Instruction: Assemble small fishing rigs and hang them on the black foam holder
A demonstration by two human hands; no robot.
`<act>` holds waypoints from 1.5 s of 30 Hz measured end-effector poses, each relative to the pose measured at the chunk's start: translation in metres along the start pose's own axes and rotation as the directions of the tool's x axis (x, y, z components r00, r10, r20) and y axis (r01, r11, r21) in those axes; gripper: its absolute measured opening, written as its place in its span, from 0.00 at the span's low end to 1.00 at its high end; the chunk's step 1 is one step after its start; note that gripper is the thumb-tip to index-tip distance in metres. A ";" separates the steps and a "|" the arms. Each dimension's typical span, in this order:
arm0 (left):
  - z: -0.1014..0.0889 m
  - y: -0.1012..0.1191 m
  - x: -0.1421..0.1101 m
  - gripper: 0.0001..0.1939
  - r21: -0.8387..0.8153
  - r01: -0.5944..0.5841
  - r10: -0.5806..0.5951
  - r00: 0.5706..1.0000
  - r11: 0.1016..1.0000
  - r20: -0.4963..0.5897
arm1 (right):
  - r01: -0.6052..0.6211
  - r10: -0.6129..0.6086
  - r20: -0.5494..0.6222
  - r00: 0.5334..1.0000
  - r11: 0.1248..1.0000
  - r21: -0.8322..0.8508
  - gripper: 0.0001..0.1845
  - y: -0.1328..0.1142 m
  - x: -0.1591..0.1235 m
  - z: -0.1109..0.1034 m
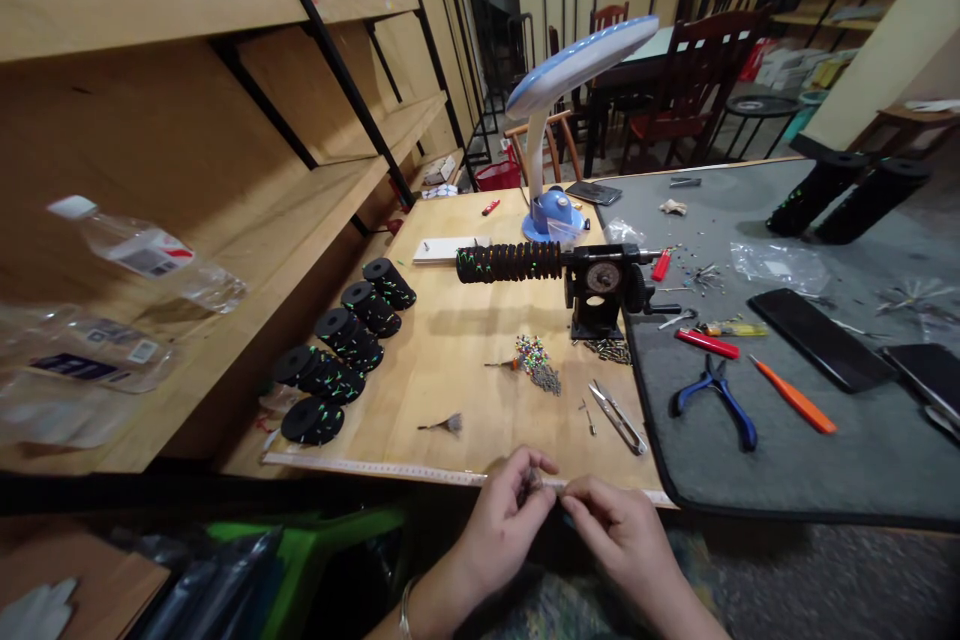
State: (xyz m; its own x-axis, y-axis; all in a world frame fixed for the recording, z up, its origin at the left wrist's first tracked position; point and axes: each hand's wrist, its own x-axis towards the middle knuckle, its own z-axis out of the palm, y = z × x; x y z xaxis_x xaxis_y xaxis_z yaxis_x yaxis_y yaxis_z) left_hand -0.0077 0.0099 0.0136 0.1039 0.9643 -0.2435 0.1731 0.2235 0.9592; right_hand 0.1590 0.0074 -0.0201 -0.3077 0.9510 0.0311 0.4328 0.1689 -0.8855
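Note:
My left hand [506,512] and my right hand [619,525] meet at the near edge of the wooden board [450,340], just past a measuring tape [390,467]. The left fingers pinch a small dark tuft, too small to name. The right fingers are pinched close beside it. A black winding vise [600,285] holds a black spool with green threads [510,262] pointing left. A pile of small beads and hooks [538,360] lies in front of it. Small scissors [619,417] lie near my right hand.
Several black spools [341,350] line the board's left side. The grey mat [787,400] carries blue pliers [716,398], an orange tool [795,396], a red tool [706,343] and phones [817,338]. A desk lamp [559,120] stands behind; shelves with a water bottle [146,252] at left.

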 end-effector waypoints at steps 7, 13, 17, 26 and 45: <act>-0.008 -0.003 0.011 0.09 -0.130 -0.033 0.019 0.994 0.991 -0.110 | -0.002 0.002 -0.092 0.996 1.000 0.001 0.13 0.004 -0.002 0.000; -0.018 -0.005 0.015 0.08 -0.313 0.010 -0.036 0.996 0.950 -0.079 | -0.132 0.188 -0.138 0.972 0.931 0.339 0.16 0.007 -0.002 -0.004; -0.007 -0.004 0.009 0.09 -0.332 0.055 -0.043 0.998 0.942 0.043 | -0.183 0.269 -0.134 0.954 0.873 0.453 0.17 0.004 -0.002 0.000; 0.005 0.007 0.007 0.21 -0.374 0.171 -0.142 0.984 0.912 0.103 | -0.003 0.030 -0.215 0.976 0.992 0.126 0.14 0.004 -0.008 -0.004; 0.010 0.002 0.008 0.23 -0.414 0.245 -0.221 0.970 0.877 0.105 | 0.332 -0.431 -0.221 0.875 0.866 -0.374 0.08 0.000 -0.013 -0.001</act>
State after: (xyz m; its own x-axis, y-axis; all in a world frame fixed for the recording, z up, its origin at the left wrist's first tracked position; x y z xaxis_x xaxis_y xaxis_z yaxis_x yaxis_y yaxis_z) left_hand 0.0037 0.0169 0.0124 0.1658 0.8706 -0.4631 -0.2278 0.4907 0.8410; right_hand 0.1642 -0.0043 -0.0200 -0.2685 0.8162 0.5116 0.5893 0.5593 -0.5831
